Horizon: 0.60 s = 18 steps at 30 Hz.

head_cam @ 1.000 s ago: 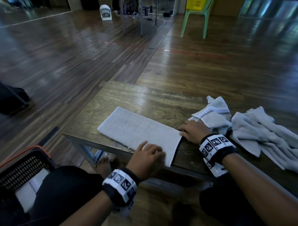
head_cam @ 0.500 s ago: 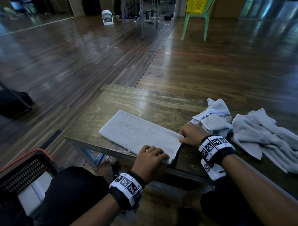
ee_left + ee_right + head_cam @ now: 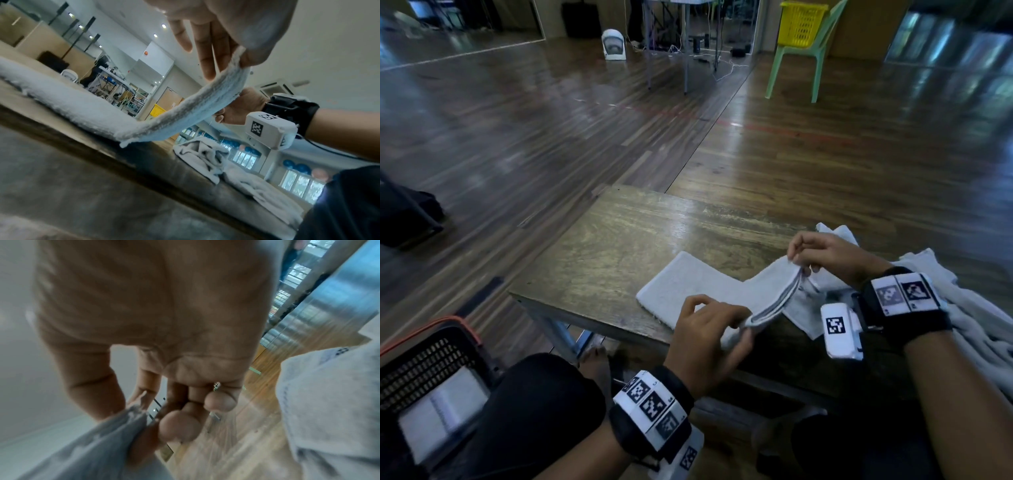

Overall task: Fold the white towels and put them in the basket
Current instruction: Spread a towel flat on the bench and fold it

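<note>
A half-folded white towel (image 3: pixel 688 284) lies on the low wooden table (image 3: pixel 626 240), its right end lifted off the surface. My left hand (image 3: pixel 709 329) pinches the near corner of that raised end, and my right hand (image 3: pixel 822 257) pinches the far corner. From the left wrist view the towel (image 3: pixel 185 110) arcs up from the table to my fingers (image 3: pixel 207 53). The right wrist view has the towel corner (image 3: pixel 115 426) held between thumb and fingers. A black basket (image 3: pixel 421 373) with an orange rim sits on the floor at lower left, a folded towel (image 3: pixel 438 407) inside.
A heap of unfolded white towels (image 3: pixel 969 308) lies on the table's right side, behind my right wrist. My dark-clothed knees (image 3: pixel 541 404) are under the table's near edge. Far off stand a green chair (image 3: pixel 801 65) carrying a yellow basket and a small white fan (image 3: pixel 613 45).
Both hands, which rested at the towel's right end on the table, have pinched its two corners and lifted that end up and leftward.
</note>
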### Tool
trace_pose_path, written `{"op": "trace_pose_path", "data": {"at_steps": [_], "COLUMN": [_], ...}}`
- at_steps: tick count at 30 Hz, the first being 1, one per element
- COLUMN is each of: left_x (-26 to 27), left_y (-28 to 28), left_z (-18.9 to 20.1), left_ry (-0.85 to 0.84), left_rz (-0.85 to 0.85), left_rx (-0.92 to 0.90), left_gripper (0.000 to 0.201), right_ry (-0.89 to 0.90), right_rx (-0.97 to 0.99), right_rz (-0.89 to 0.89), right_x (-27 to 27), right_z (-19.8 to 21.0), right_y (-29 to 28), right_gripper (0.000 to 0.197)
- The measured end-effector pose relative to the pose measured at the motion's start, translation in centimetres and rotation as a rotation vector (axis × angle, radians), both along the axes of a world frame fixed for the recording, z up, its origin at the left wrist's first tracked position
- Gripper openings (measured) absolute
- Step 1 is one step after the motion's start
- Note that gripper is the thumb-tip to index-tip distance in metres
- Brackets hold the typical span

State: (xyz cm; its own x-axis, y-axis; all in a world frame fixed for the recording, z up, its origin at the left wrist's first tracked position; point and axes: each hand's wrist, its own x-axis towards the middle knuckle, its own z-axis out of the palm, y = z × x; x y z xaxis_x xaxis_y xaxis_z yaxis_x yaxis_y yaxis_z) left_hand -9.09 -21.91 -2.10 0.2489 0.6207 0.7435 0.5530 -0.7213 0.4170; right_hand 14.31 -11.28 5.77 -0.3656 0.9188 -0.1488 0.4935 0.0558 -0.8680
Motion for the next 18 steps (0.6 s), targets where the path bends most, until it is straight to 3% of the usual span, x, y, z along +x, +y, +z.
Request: {"op": "trace_pose_path", "data": {"at_steps": [2, 6, 11, 16, 18], "left_x": [0.0, -1.0, -3.8, -6.3, -7.3], "left_y": [-0.1, 0.5, 2.1, 3.6, 4.1], "left_z": [0.3, 0.4, -0.2, -1.9, -2.6], "left_ry": [-0.101, -0.234, -0.361, -0.359, -0.317], "left_rz": [0.04, 0.141, 0.208, 0.374, 0.429], "left_rx": [-0.043, -0.178, -0.357, -0.525, -0.593], "left_gripper": [0.006, 0.007, 0.017, 0.019, 0.022], "right_ry": [0.061, 0.127, 0.027, -0.151, -0.134], "right_rx": [-0.021, -0.032, -0.019, 0.093, 0.094], "right_rz": [0.005, 0.046, 0.053, 0.017, -0.004], "right_x": [-0.2, -1.4, -5.0, -8.6, -10.3], "right_z": [0.7, 0.6, -0.4, -2.3, -3.3], "right_y": [0.3, 1.3, 3.2, 5.2, 5.6], "right_gripper": [0.013, 0.033, 0.028, 0.015, 0.013]}}
